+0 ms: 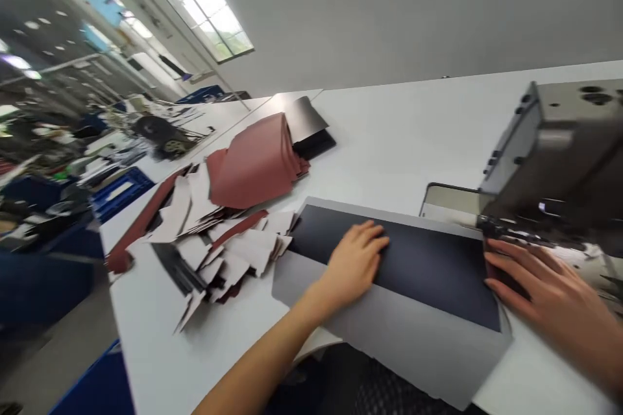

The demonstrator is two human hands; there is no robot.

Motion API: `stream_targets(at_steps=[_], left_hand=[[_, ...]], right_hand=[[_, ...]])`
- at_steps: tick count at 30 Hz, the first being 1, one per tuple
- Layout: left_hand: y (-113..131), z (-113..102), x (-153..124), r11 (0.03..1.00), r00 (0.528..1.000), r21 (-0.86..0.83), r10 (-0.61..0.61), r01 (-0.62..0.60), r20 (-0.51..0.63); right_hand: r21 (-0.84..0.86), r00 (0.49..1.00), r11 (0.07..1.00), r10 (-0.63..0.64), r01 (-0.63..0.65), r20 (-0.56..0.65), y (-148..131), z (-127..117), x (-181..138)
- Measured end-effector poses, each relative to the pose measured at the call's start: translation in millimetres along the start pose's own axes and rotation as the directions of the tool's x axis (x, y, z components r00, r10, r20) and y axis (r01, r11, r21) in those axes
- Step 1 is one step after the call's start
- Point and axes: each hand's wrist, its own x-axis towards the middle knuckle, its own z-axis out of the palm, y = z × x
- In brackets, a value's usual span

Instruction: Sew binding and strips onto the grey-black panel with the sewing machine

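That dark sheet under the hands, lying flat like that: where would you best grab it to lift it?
Probably at its far-left corner, coming from the left. The dark sheet lies flat on the grey sheet, so only a thin edge can be pinched. The left hand rests on its left part and the right hand covers its right end by the sewing machine.

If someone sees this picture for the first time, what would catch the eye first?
The left hand and right hand lie flat on a dark panel over a grey sheet, by the sewing machine at the right. To the left, red-brown fabric is heaped behind a pile of cut pieces.
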Motion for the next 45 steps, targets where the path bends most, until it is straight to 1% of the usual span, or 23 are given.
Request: stream_targets(at_steps=[1, 2, 3, 4, 6, 8, 10, 12, 16, 22, 27, 30, 32, 35, 38, 41, 43, 45], left_hand=[[21.3, 5.8, 15.7, 0.989, 0.991, -0.051, 0.136, -0.136, 0.009], [41.5, 12.3, 30.3, 0.966, 0.970, -0.086, 0.244, -0.243, 0.007], [59.1, 18.9, 42.9, 0.944, 0.949, -0.100, 0.316, -0.314, 0.001], [73.0, 25.2, 53.0, 0.929, 0.934, -0.101, 0.357, -0.356, -0.008], [87.5, 35.2, 65.1, 0.919, 0.923, -0.087, 0.384, -0.385, -0.031], [87.6, 40.3, 67.9, 0.915, 0.919, -0.085, 0.390, -0.394, -0.059], [81.0, 41.0, 66.7, 0.903, 0.908, -0.102, 0.411, -0.418, -0.077], [74.5, 39.6, 65.9, 0.888, 0.895, -0.118, 0.440, -0.445, -0.066], [70.0, 36.8, 69.4, 0.876, 0.885, -0.124, 0.465, -0.465, -0.030], [67.1, 37.3, 73.6, 0.875, 0.881, -0.113, 0.472, -0.471, -0.014], [59.4, 38.4, 87.4, 0.868, 0.871, -0.091, 0.492, -0.488, 0.019], [57.7, 38.4, 95.3, 0.869, 0.870, -0.069, 0.493, -0.491, 0.017], [59.7, 37.1, 96.8, 0.865, 0.866, -0.051, 0.500, -0.499, 0.009], [66.7, 34.0, 92.8, 0.864, 0.864, -0.028, 0.503, -0.503, 0.013], [73.8, 33.1, 84.1, 0.865, 0.866, -0.050, 0.499, -0.499, 0.002], [75.5, 35.8, 76.1, 0.864, 0.871, -0.113, 0.487, -0.491, -0.067], [74.2, 38.0, 72.9, 0.858, 0.870, -0.144, 0.484, -0.493, -0.098], [72.9, 39.3, 71.5, 0.851, 0.865, -0.155, 0.492, -0.502, -0.103]], right_hand=[[-0.056, 1.000, 0.998, -0.003, 0.004, 0.025, -1.1, 1.3, -0.9], [-0.099, 0.999, 0.995, 0.005, 0.000, 0.050, -2.0, 2.6, -1.4], [-0.131, 0.997, 0.991, 0.016, -0.007, 0.069, -2.6, 3.4, -1.5], [-0.147, 0.997, 0.989, 0.034, -0.023, 0.076, -3.1, 3.7, -1.4], [-0.145, 0.994, 0.989, 0.057, -0.044, 0.090, -3.3, 2.8, -0.6], [-0.113, 0.992, 0.992, 0.065, -0.052, 0.111, -2.7, 0.5, 1.1], [-0.072, 0.989, 0.995, 0.078, -0.070, 0.125, -1.5, -1.7, 2.9], [-0.045, 0.987, 0.995, 0.098, -0.094, 0.125, -0.6, -2.8, 4.1], [-0.058, 0.986, 0.993, 0.112, -0.106, 0.122, -1.3, -1.9, 4.0], [-0.115, 0.988, 0.988, 0.114, -0.102, 0.107, -5.7, -0.9, 6.1], [-0.160, 0.987, 0.982, 0.117, -0.099, 0.109, -1.9, 3.5, 9.6], [-0.133, 0.986, 0.985, 0.127, -0.112, 0.110, -0.1, 5.5, 11.2], [-0.068, 0.982, 0.986, 0.160, -0.153, 0.097, -1.2, 4.4, 11.1], [0.045, 0.958, 0.960, 0.272, -0.277, 0.089, -7.9, -0.9, 7.5], [0.087, 0.923, 0.922, 0.365, -0.376, 0.123, -20.9, -5.9, 0.1], [0.054, 0.917, 0.921, 0.375, -0.385, 0.132, -36.6, -6.4, -6.1], [-0.001, 0.931, 0.935, 0.353, -0.354, 0.096, -46.0, -4.5, -6.9], [-0.094, 0.954, 0.952, 0.296, -0.290, 0.049, -53.6, -2.3, -4.9]])
